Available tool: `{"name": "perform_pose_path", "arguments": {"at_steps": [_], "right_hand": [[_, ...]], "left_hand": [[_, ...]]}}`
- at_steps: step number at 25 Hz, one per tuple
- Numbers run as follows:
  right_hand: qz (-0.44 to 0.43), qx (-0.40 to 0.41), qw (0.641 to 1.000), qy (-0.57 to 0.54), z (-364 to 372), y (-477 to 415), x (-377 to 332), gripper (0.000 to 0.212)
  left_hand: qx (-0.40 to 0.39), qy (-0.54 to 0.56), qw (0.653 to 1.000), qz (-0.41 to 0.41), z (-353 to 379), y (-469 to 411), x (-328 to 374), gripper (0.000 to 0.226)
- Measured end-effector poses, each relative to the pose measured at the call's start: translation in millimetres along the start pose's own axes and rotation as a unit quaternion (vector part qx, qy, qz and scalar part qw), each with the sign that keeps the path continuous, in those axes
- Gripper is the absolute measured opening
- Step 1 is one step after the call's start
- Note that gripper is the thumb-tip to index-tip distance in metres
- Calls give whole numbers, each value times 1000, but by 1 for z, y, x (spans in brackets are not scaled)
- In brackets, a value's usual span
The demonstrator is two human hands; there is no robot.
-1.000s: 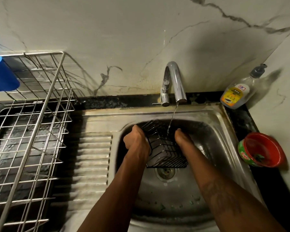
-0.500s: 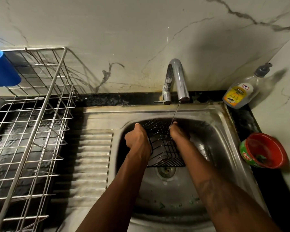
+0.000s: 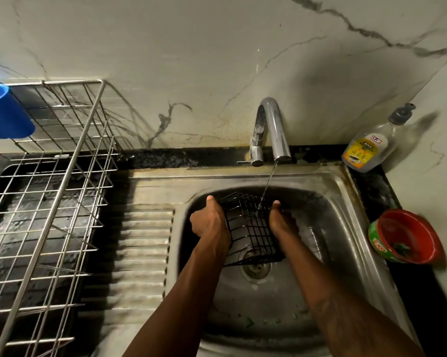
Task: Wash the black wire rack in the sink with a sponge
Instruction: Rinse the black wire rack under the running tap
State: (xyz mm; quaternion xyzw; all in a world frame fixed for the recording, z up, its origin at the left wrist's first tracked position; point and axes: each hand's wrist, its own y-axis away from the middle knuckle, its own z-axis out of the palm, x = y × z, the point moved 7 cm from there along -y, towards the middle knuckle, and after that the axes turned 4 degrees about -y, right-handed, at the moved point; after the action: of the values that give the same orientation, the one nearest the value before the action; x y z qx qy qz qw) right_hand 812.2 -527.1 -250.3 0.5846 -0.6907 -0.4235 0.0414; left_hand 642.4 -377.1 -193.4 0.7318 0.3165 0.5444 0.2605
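The black wire rack point(image 3: 250, 228) stands tilted in the steel sink point(image 3: 346, 228), above the drain. My left hand point(image 3: 209, 220) grips its left side, thumb up on the rim. My right hand point(image 3: 281, 222) presses against its right side, fingers hidden behind the wires. A thin stream of water from the tap point(image 3: 271, 127) falls onto the rack between my hands. No sponge shows in the frame; anything in my right hand is hidden.
A steel dish rack point(image 3: 49, 202) with a blue cup point(image 3: 6, 112) stands at the left beside the ribbed drainboard point(image 3: 140, 240). A soap bottle point(image 3: 371, 145) and a red bowl point(image 3: 407, 238) sit on the black counter at the right.
Both hands and the rack have shifted slightly; the right hand has slid a little along the rack's side. Water keeps running.
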Motion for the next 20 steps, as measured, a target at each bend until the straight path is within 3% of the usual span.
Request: {"name": "perform_pose_path", "arguments": {"at_steps": [4, 8, 12, 15, 18, 20], "right_hand": [[-135, -69, 988, 28, 16, 74, -57, 87], [-195, -73, 978, 13, 7, 102, -73, 99], [-258, 35, 964, 49, -36, 116, -81, 83], [-322, 98, 941, 36, -66, 111, -87, 72], [-320, 86, 943, 33, -81, 89, -77, 79], [-283, 17, 958, 38, -77, 77, -66, 96]], "left_hand": [[6, -7, 1000, -7, 2, 1, 1, 57], [-46, 12, 999, 15, 10, 2, 12, 44], [-152, -8, 987, 48, 29, 28, 30, 26], [-255, -23, 965, 53, 51, 53, 34, 27], [-341, -72, 936, 40, 71, 74, 36, 33], [-391, -94, 916, 17, 80, 85, 37, 27]]}}
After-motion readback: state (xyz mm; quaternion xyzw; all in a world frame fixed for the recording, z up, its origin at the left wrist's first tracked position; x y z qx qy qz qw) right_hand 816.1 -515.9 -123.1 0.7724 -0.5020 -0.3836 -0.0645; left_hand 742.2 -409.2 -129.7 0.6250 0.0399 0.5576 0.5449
